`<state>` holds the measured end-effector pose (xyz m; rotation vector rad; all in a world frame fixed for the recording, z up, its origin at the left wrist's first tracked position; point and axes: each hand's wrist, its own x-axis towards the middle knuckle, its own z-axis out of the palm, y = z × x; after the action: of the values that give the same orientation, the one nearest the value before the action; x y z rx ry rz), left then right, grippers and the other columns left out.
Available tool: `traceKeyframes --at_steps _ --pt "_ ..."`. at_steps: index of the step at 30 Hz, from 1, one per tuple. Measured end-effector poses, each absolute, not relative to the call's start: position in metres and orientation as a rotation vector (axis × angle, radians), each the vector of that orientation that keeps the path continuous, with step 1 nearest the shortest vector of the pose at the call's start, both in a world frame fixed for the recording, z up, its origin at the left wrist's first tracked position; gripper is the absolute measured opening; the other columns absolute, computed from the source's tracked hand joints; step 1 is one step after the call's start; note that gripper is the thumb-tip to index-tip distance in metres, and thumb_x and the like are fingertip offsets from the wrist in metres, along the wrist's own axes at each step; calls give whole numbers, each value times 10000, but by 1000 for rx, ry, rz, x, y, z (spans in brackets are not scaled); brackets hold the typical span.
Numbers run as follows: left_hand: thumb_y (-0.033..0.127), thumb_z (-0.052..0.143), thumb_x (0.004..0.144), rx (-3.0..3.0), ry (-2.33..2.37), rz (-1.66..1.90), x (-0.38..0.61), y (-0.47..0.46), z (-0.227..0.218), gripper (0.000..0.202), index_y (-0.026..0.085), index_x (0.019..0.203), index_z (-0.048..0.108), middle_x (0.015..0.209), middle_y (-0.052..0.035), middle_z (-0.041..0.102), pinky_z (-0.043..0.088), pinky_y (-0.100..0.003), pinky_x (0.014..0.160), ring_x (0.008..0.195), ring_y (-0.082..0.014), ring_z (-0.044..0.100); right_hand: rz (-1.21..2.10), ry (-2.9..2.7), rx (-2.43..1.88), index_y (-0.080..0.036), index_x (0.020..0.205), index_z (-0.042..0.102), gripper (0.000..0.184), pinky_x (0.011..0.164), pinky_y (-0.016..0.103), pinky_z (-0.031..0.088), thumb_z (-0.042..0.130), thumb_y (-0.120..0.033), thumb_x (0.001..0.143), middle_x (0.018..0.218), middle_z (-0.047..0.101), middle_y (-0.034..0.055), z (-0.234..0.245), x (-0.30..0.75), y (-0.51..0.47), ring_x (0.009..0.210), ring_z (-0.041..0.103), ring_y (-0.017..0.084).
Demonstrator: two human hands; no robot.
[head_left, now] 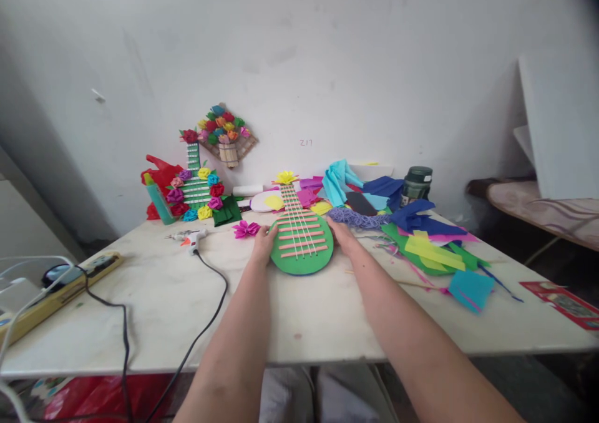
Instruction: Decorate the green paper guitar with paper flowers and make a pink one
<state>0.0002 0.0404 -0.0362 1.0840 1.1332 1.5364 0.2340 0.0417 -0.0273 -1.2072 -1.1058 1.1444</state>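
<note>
A paper craft guitar (pixel 302 241) with a round green body, pink bars and white strings lies on the white table (pixel 299 323), its neck topped by a yellow flower. My left hand (pixel 263 241) grips the body's left edge. My right hand (pixel 340 234) holds the body's right edge. Both hands have fingers curled round the rim.
A glue gun (pixel 191 238) with a black cord lies to the left, a pink paper flower (pixel 246 228) beside it. Coloured paper scraps (pixel 421 236) pile up at the right. A flower-covered craft (pixel 199 192), a glue bottle (pixel 159 199) and a dark jar (pixel 415 184) stand by the wall. A power strip (pixel 60 289) sits far left.
</note>
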Motion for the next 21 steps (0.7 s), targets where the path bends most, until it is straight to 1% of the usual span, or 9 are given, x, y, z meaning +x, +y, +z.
traceKeyframes --at_steps 2,4,7,9,12,14,17,19,21 --pt "401 730 634 1066 1160 1562 0 41 -36 343 162 802 550 676 -29 629 496 -309 632 641 -180 621 1222 -1053 -1235 -131 833 668 393 488 264 451 478 -475 821 556 652 41 -22 235 38 480 569 143" --pt "386 737 630 1043 1171 1590 1 41 -36 335 157 795 556 670 -34 627 500 -312 649 664 -187 625 1268 -1015 -1238 -125 856 656 382 429 254 425 460 -453 843 474 599 18 -18 235 35 405 528 132" --pt "368 716 659 988 1129 1633 3 42 -36 305 162 803 543 690 -33 628 501 -315 652 654 -179 623 1319 -994 -1193 -123 876 646 362 426 242 431 449 -426 859 449 579 6 -15 233 33 391 526 127" --pt "358 684 695 929 1087 1674 7 43 -36 273 170 814 525 700 -23 623 500 -316 647 627 -164 616 1355 -982 -1153 -129 914 640 362 460 250 458 438 -425 866 509 624 24 -15 230 33 427 558 134" --pt "319 645 742 814 1046 1751 15 46 -36 219 177 825 500 692 -8 614 504 -316 638 585 -144 602 1362 -954 -1142 -141 974 628 359 506 279 493 448 -429 857 666 695 63 -19 226 36 509 608 154" --pt "290 643 752 729 1016 1783 21 46 -35 209 178 837 488 695 -8 617 511 -319 655 596 -142 609 1303 -961 -1167 -138 987 631 362 555 294 515 482 -431 836 768 713 88 -23 225 39 604 643 170" --pt "240 645 760 618 978 1794 32 44 -32 199 170 868 493 714 -14 625 519 -318 686 626 -140 623 1118 -996 -1223 -134 962 653 350 673 292 534 536 -419 797 881 715 108 -30 224 46 794 665 189" --pt "214 643 762 614 942 1774 36 41 -30 225 169 933 504 758 -28 641 522 -317 694 648 -142 632 1006 -976 -1246 -143 939 663 323 715 281 534 550 -404 785 928 712 105 -34 225 51 862 659 196" --pt "185 648 751 643 895 1717 38 38 -28 310 172 1027 509 832 -47 655 524 -320 698 681 -147 641 966 -925 -1235 -152 931 663 300 722 276 536 553 -390 787 959 709 101 -36 229 53 871 660 197"
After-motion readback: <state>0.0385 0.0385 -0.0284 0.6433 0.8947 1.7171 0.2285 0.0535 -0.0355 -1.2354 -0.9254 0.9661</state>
